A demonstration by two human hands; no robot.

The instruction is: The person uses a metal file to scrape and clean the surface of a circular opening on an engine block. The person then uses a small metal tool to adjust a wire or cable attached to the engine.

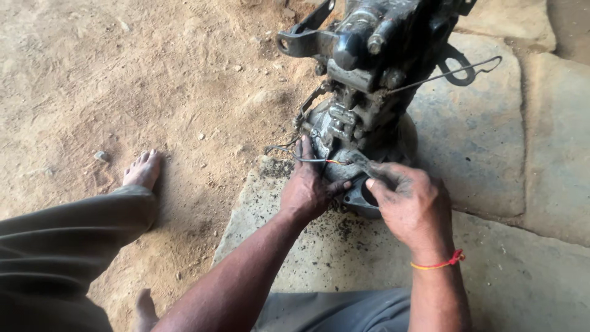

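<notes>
Soft, even daylight, moderately bright, with no hard shadows. The sandy ground (153, 80) at far left reads warm and slightly washed out. The dark engine block (375, 67) loses detail in its blackest parts. Faint shade lies under the hands. Focus is fair at centre, softer toward the near edges. No glare noted.

Your right hand (410, 206) wears a red and yellow thread (439, 264). The engine (369, 74) is black and greasy grey, its wire (335, 162) orange, the stone slab (344, 258) grey, the ground (153, 80) sandy brown.
</notes>
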